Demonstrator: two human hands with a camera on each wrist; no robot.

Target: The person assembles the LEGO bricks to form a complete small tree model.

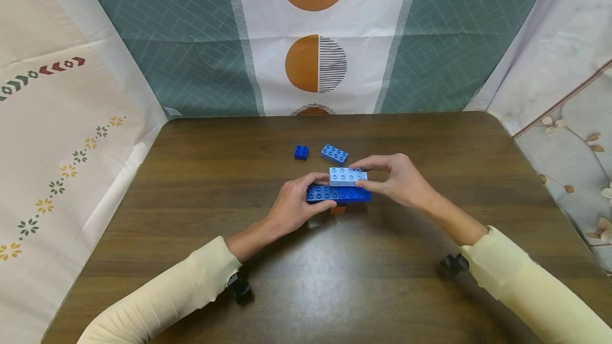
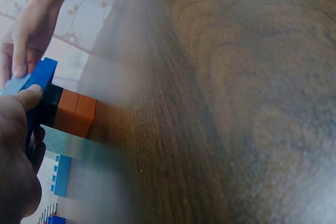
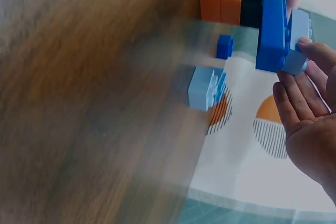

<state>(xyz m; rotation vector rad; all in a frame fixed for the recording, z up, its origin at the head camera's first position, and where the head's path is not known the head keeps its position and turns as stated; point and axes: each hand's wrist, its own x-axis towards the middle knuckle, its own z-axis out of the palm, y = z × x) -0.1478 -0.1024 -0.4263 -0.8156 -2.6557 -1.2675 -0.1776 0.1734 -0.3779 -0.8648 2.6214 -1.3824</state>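
My left hand (image 1: 292,205) grips the left end of a row of two blue bricks (image 1: 355,194), thumb at the front and fingers behind. That row sits on a small tower of a black brick (image 3: 251,6) over stacked orange bricks (image 2: 75,114) on the table. Between thumb and fingers, my right hand (image 1: 399,182) pinches the right end of a light blue brick (image 1: 341,176). In the right wrist view this brick lies against the studs of the blue row; whether it is fully pressed on I cannot tell.
Behind the tower on the brown wooden table (image 1: 215,158) lie a small dark blue brick (image 1: 301,153) and a medium blue brick (image 1: 334,154). Patterned cloths (image 1: 191,41) hang at the table's back and sides.
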